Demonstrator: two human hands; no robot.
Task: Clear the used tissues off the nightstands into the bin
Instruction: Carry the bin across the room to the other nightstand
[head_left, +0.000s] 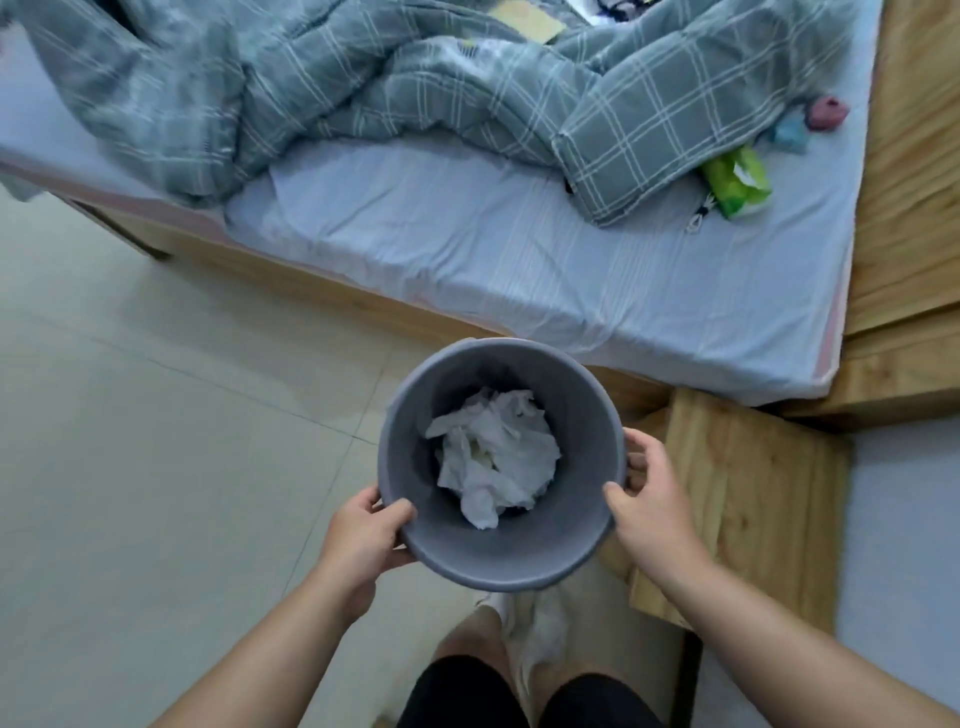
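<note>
A round grey bin (582, 395) is held up in front of me, above the floor and my feet. Crumpled white tissues (496, 457) lie in a heap at its bottom. My left hand (366, 530) grips the bin's rim on the lower left, thumb over the edge. On the right side of the rim my right hand (649, 493) grips it with the thumb inside. A wooden nightstand (748, 499) stands just right of the bin, and its visible top carries no tissues.
A bed with a pale blue sheet (519, 249) and a rumpled green checked quilt (415, 88) fills the upper view. A green tissue pack (737, 182) and small pink and blue items (826, 114) lie near the wooden headboard (914, 156). Pale floor tiles (156, 441) spread to the left.
</note>
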